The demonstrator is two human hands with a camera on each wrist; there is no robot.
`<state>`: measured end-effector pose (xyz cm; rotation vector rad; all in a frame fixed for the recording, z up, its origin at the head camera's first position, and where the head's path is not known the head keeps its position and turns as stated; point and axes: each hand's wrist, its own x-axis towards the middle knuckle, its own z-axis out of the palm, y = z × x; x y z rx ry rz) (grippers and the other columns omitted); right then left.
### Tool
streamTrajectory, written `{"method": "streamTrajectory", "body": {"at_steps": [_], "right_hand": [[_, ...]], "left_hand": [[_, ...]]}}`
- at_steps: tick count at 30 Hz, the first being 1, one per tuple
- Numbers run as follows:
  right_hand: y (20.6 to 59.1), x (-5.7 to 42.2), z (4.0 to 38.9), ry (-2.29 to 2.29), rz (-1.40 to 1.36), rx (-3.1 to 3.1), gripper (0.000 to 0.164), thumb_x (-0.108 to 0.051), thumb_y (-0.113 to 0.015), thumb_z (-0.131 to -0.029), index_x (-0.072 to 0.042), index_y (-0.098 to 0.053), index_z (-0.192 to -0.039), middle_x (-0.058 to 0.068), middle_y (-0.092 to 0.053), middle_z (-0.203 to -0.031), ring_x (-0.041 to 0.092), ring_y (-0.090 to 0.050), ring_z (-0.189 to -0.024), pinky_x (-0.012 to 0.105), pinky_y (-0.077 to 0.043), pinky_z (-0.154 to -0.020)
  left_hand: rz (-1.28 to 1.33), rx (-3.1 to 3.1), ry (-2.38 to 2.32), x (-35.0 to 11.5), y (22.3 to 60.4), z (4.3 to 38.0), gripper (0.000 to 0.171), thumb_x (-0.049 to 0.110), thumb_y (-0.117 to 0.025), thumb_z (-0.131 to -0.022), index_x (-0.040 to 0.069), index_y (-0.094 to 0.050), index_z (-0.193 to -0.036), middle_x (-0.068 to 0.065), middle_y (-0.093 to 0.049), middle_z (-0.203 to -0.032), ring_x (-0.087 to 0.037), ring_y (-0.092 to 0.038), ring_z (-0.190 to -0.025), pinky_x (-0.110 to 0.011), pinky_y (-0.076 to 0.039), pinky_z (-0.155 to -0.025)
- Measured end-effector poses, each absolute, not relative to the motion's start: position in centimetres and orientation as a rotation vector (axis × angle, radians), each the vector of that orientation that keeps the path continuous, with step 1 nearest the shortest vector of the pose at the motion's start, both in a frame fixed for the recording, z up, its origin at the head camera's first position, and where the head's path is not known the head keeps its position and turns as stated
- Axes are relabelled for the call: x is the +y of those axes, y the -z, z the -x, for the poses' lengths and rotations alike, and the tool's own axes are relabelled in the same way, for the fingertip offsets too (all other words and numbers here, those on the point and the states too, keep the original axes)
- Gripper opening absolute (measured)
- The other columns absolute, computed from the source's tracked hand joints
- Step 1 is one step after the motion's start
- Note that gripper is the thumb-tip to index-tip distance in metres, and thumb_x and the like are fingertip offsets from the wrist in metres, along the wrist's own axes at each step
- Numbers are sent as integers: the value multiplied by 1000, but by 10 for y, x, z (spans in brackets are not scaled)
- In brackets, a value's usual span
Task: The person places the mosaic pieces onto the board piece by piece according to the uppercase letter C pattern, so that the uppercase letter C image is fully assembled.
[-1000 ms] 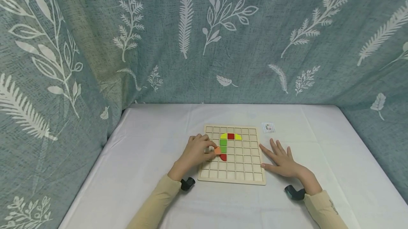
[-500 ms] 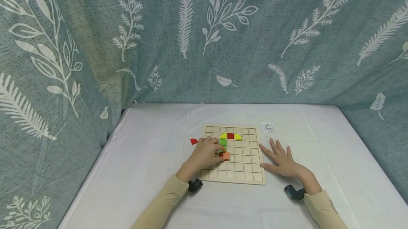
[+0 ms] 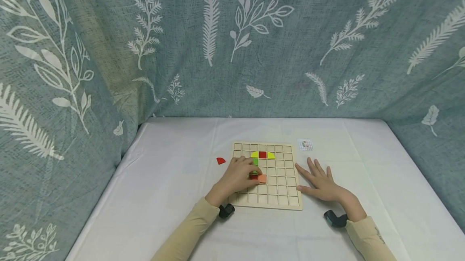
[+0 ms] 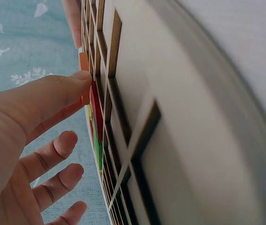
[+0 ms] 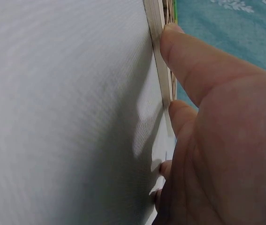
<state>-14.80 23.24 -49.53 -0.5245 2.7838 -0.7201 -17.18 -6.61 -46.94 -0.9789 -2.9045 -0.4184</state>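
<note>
My left hand (image 3: 236, 177) pinches an orange square tile (image 3: 262, 179) between thumb and index finger, over a cell just right of a red piece (image 3: 253, 177). That red piece lies in the wooden grid board (image 3: 279, 202). Farther up the board sit green tiles (image 3: 255, 161), partly behind the fingers, and a red square (image 3: 262, 154) between two yellow rounded pieces (image 3: 271, 155). In the left wrist view the orange tile (image 4: 83, 61) stands proud of the grid. Fingers spread, my right hand (image 3: 321, 184) touches the board's right edge with thumb and index fingertip.
A loose red quarter-round piece (image 3: 220, 161) lies on the white tablecloth (image 3: 174, 164) left of the board. Behind the board's right corner is a small printed pattern card (image 3: 305, 144). A patterned teal curtain (image 3: 225, 43) hangs behind the table.
My left hand has carried the orange tile right and slightly nearer, past the red piece, uncovering the loose red piece at left. The right hand stays where it was.
</note>
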Motion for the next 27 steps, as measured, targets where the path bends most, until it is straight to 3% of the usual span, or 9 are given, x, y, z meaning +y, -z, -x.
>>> {"method": "streamTrajectory", "body": {"at_steps": [8, 20, 27], "right_hand": [[495, 233, 148, 724, 518, 2780, 73, -51, -53, -86, -17, -29, -146, 27, -2, -152, 48, 6, -137, 66, 14, -101], [492, 233, 147, 737, 522, 2769, 72, -51, -53, -87, -17, -29, -146, 27, -2, -152, 47, 7, -137, 66, 15, -101], [489, 232, 147, 727, 521, 2767, 72, -50, -53, -87, -16, -29, -146, 27, -2, -152, 47, 7, -137, 66, 15, -101]], "left_hand": [[971, -2936, 445, -62, 469, 171, 20, 38, -70, -80, 27, -73, -97, 8, -58, -88, -12, -48, -87, -39, -37, -84], [960, -2938, 472, -62, 470, 171, 21, 36, -71, -79, 26, -73, -97, 8, -52, -79, -9, -43, -78, -36, -36, -79], [899, -2940, 509, -68, 471, 172, 20, 36, -72, -79, 28, -72, -96, 10, -58, -89, -10, -47, -84, -41, -38, -84]]}}
